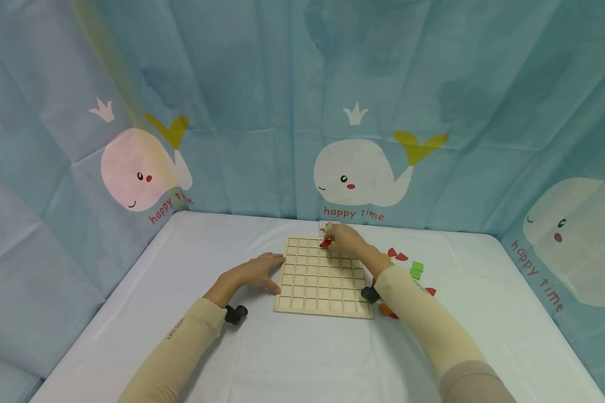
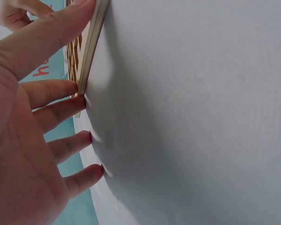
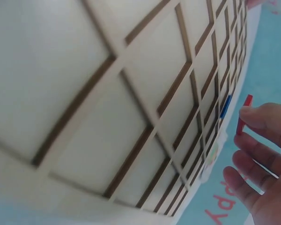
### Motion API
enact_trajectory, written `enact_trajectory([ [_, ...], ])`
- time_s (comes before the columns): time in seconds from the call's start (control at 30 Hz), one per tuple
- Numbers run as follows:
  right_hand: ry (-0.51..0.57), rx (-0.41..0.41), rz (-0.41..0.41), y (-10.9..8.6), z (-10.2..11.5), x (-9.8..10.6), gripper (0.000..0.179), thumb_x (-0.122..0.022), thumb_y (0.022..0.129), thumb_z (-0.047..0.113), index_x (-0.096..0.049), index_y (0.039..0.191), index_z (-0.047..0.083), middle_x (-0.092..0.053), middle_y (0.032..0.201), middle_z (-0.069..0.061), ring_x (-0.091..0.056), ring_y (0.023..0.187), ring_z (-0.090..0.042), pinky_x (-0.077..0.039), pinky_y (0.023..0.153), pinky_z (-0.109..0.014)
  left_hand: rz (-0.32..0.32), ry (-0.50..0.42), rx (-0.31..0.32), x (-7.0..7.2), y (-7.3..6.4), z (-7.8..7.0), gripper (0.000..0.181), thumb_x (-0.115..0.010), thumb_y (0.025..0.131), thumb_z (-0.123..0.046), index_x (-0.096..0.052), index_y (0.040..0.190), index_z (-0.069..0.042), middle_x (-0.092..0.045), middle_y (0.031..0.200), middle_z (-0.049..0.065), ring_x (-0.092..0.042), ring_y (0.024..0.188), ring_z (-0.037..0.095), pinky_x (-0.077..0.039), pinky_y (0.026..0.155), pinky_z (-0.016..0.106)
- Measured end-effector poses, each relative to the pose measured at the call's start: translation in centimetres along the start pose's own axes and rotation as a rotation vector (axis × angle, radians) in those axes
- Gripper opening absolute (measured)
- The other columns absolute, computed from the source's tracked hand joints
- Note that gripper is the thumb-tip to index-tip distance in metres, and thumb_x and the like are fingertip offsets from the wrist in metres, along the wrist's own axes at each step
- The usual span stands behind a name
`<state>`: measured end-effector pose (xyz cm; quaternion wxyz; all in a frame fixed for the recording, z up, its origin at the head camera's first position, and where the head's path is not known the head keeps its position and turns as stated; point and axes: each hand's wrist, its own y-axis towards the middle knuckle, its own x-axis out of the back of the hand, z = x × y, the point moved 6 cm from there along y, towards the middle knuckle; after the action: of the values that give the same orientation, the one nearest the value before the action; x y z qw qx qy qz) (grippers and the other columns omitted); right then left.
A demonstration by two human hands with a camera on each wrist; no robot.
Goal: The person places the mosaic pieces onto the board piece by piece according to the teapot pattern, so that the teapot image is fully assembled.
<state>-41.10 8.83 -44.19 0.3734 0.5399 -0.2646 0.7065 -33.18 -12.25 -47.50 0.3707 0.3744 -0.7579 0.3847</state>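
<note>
A pale wooden board (image 1: 322, 288) divided into a grid of square cells lies on the white table. My left hand (image 1: 256, 271) is at its left side with fingers spread, and in the left wrist view the thumb and nearest fingertips rest against the board's edge. Between thumb and forefinger my right hand (image 1: 348, 242) pinches a small flat red piece (image 3: 244, 115), held over the far side of the board. Close beside that piece, a blue piece (image 3: 225, 107) sits in a cell at the far edge.
Right of the board lie loose red pieces (image 1: 401, 257), green pieces (image 1: 416, 270) and orange pieces (image 1: 385, 309), partly hidden by the right forearm. A printed card (image 1: 322, 224) lies beyond the far edge. Behind the table hangs a blue curtain (image 1: 252, 162) with whales.
</note>
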Motion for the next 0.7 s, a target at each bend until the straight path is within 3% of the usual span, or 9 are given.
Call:
enact_trajectory([
  [0.37,-0.036,0.028,0.019,0.8,1.9,-0.7,0.016,-0.069,0.089,0.010,-0.074,0.103,0.006,-0.071,0.101,-0.008,-0.061,0.096,-0.023,-0.053,0.084,-0.038,0.003,0.004,0.009,-0.2,0.1,0.1,0.091,-0.083,0.076,-0.031,-0.037,0.151,-0.010,-0.030,0.160,0.009,-0.017,0.151,0.034,-0.018,0.120,0.060],
  [0.57,-0.053,0.048,0.011,1.0,2.6,-1.0,0.016,-0.069,0.088,0.011,-0.074,0.103,0.005,-0.070,0.101,-0.009,-0.061,0.099,-0.026,-0.051,0.094,-0.041,0.012,0.003,0.001,-0.1,-0.1,-0.1,0.089,-0.083,0.076,-0.029,-0.037,0.150,-0.009,-0.031,0.160,0.010,-0.018,0.151,0.036,-0.018,0.119,0.061],
  [0.7,-0.088,0.052,0.016,1.2,3.0,-1.1,0.019,-0.069,0.087,0.012,-0.074,0.104,0.006,-0.069,0.101,-0.009,-0.061,0.095,-0.025,-0.051,0.091,-0.040,0.010,0.003,-0.004,-0.1,-0.1,-0.1,0.089,-0.083,0.077,-0.029,-0.037,0.150,-0.009,-0.031,0.159,0.011,-0.018,0.150,0.036,-0.019,0.119,0.061],
])
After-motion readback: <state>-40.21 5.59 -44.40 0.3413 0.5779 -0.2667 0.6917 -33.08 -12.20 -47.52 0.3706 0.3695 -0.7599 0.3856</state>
